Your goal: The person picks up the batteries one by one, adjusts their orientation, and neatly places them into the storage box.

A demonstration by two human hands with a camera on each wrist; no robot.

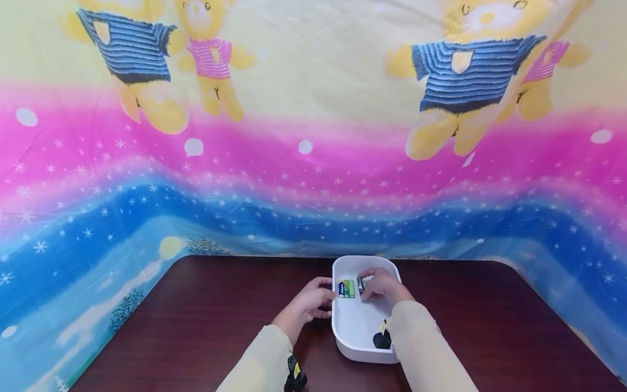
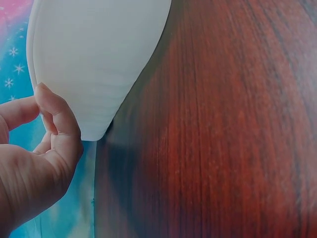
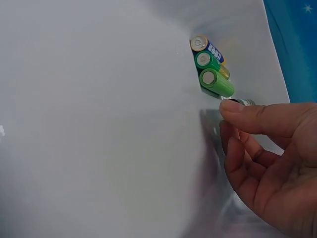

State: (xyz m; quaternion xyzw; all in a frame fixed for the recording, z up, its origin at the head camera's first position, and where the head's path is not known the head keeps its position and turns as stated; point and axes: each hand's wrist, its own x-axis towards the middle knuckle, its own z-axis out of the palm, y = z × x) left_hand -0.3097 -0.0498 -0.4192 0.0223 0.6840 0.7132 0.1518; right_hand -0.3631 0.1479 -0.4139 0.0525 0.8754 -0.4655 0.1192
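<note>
Inside a white plastic box (image 1: 362, 356), my right hand (image 1: 382, 285) pinches a dark battery (image 1: 360, 284) between thumb and fingers. In the right wrist view, the fingers hide most of this battery (image 3: 245, 102). Left of it lie a blue battery (image 1: 341, 289), a green battery (image 1: 346, 288) and a light green battery (image 1: 351, 288), side by side along the box's left part. In the right wrist view, their flat ends face the camera. My left hand (image 1: 313, 300) rests its loosely bent fingers against the box's left wall near the rim.
The box stands on a dark red-brown wooden table (image 1: 210, 316), near its far edge. Behind and around the table hangs a curtain (image 1: 303, 179) printed with bears and snowflakes. A black and yellow wrist device (image 1: 295, 374) sits at the left sleeve, another (image 1: 382, 338) at the right.
</note>
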